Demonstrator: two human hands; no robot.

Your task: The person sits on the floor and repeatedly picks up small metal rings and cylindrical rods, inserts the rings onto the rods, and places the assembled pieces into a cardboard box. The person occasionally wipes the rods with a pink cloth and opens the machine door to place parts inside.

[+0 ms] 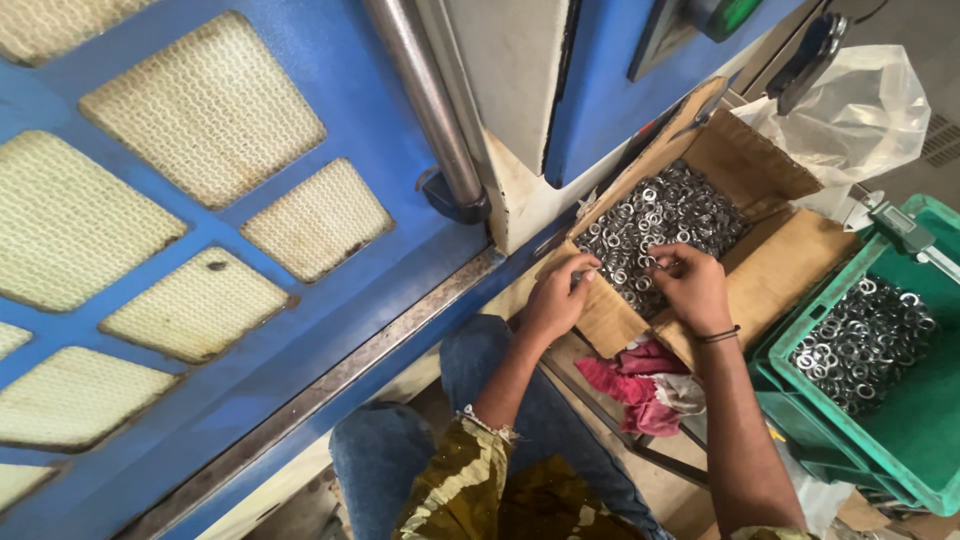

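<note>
The left hand point(553, 297) reaches to the near edge of an open cardboard box point(780, 262), its fingers point(583, 268) curled close together over the box rim; something small seems to be pinched at their tips, but it is too small to tell what. The right hand point(692, 285) sits just beside it, to the right, with its fingers point(662, 262) bent down narrowly into the heap of small metal rings point(665, 215) that fills the box; whether they grip any ring cannot be told. The two sets of fingertips are near each other, almost meeting over the rings at the near side of the heap. A dark band point(718, 336) circles the right wrist.

Below the fingers, toward the person, a red and white cloth point(640, 378) lies bunched under the box edge. To the right of the right hand's fingers stands a green plastic crate point(905, 435) holding another heap of the same metal rings point(862, 340), well apart from both hands. Beyond the fingers, past the box's far flap, lies a clear plastic bag point(860, 115). To the left of the left hand's fingers rises a blue machine panel point(300, 270) with mesh windows and a steel bar point(425, 95). The person's knees in blue jeans point(380, 450) show beneath the arms
</note>
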